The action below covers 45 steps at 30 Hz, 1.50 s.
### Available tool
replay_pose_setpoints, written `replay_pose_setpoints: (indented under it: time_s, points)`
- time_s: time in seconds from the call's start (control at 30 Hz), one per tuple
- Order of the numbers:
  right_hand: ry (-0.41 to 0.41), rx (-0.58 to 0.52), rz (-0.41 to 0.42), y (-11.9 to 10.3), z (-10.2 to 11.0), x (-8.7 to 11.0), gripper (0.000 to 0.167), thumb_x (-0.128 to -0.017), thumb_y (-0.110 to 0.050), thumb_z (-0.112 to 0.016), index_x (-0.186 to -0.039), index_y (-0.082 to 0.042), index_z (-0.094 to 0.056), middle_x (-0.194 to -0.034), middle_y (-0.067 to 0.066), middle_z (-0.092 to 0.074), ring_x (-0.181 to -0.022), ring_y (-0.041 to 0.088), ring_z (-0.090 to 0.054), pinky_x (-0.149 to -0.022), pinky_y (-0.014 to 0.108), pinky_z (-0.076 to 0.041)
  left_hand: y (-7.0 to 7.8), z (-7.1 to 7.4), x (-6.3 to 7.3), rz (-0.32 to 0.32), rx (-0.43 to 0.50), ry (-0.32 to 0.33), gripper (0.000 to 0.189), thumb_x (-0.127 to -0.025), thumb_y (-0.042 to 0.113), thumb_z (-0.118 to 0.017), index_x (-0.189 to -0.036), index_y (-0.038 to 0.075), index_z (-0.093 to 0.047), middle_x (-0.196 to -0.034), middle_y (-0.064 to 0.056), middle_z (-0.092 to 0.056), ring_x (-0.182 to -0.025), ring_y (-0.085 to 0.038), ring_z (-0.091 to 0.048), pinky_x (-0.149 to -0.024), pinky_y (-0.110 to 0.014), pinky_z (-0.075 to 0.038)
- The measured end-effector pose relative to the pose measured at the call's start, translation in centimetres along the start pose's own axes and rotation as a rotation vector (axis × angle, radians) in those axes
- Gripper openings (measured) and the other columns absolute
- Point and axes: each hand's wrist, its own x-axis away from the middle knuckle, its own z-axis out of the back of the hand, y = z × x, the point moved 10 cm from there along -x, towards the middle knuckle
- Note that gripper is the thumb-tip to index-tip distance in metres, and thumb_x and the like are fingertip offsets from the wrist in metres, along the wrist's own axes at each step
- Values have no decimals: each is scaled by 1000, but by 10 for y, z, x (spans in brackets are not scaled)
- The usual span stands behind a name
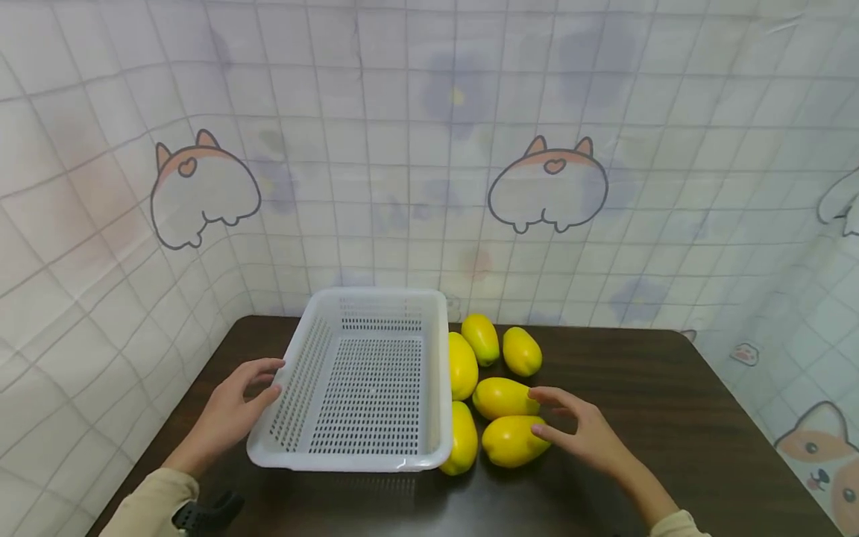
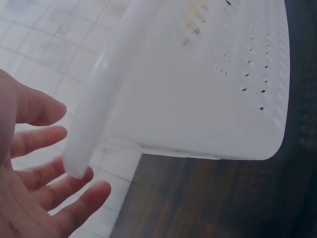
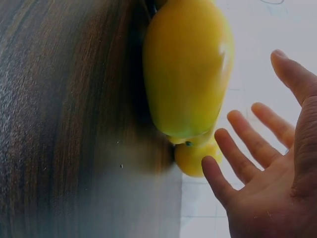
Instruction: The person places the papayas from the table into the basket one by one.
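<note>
A white plastic basket point(image 1: 372, 395) with a slotted bottom stands on the table, nothing in it. My left hand point(image 1: 231, 409) is at its left rim, fingers apart and loosely bent; in the left wrist view, the fingertips point(image 2: 101, 191) reach around the rim's edge without gripping it. Several yellow mangoes lie along the basket's right side. My right hand point(image 1: 584, 432) is beside the nearest mango point(image 1: 513, 441) and the one behind it point(image 1: 505, 397). In the right wrist view its fingers spread near a large mango point(image 3: 188, 69), holding nothing.
Two mangoes lie at the back, one point(image 1: 479, 339) beside another point(image 1: 522, 352). Two more, a rear one point(image 1: 463, 365) and a front one point(image 1: 461, 440), sit against the basket's right wall. The dark wooden table point(image 1: 644, 388) ends at a patterned cloth wall point(image 1: 416, 186).
</note>
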Motion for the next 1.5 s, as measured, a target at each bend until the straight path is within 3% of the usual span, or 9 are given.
replay_pose_setpoints:
  time_s: [0.2,0.37,0.47,0.73,1.0,1.37,1.5]
  points:
    - [6,32,-23,7,10,4,49,-86,-21,-73,-132,-14,-55,-130,3,-62,-118,11,-57,-94,38,-50,-12,-10,-15,88,139,-77,44,-99,23,-54,-139,12,-43,-137,-20,-51,-119,-40,-56,-80,-47,-54]
    - [-5,82,-51,11,16,10,54,-84,-24,-75,-133,-16,-54,-132,1,-60,-118,-2,-52,-94,38,-49,-14,-16,-25,124,236,-106,41,-98,19,-50,-137,9,-42,-137,-19,-49,-119,-34,-56,-86,-46,-53]
    - [-18,92,-56,14,15,13,55,-84,-24,-75,-134,-18,-53,-132,1,-59,-118,-2,-51,-95,39,-49,-17,-20,-25,155,304,-129,41,-98,14,-45,-138,7,-39,-141,-19,-45,-120,-34,-53,-92,-49,-49]
    - [-37,81,-83,20,5,17,55,-82,-25,-77,-132,-19,-55,-130,0,-60,-117,-2,-51,-93,41,-50,-28,-29,-20,219,420,-157,43,-97,10,-41,-140,8,-35,-144,-21,-39,-118,-33,-51,-87,-39,-48]
    - [-97,18,-83,18,-17,12,56,-80,-29,-79,-131,-22,-56,-130,-7,-58,-118,0,-51,-93,47,-50,-45,-32,-3,279,542,-186,43,-99,11,-35,-142,15,-29,-148,-19,-32,-120,-32,-48,-87,-37,-47]
    - [-154,33,-87,19,-27,11,54,-80,-32,-79,-128,-26,-57,-127,-5,-60,-113,11,-57,-92,33,-51,-46,-38,0,292,631,-238,42,-100,11,-32,-139,27,-28,-148,-19,-32,-123,-35,-46,-89,-41,-47]
    - [-195,22,-109,19,-33,11,57,-81,-34,-77,-132,-26,-54,-132,-3,-59,-114,10,-57,-94,35,-49,-46,-39,1,296,639,-254,42,-101,13,-33,-139,28,-27,-150,-19,-31,-124,-34,-46,-89,-40,-47]
